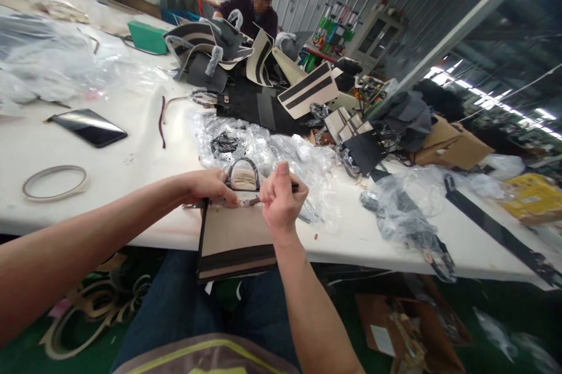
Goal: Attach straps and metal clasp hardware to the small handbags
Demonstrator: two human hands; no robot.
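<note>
Bench [132,198] edge cuts under the stiff beige canvas bag [232,239], which overhangs it. Left hand [211,185] fingers pinch its metal-fitted top; right hand [278,198] fingers clamp a thin dark tool [293,187]. Crinkled plastic [281,151] crowds beyond.

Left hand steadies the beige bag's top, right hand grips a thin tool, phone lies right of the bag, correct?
No. The head view shows the phone left of the beige bag, not right. The left hand on the bag's top and the right hand gripping the thin tool are correct.
</note>
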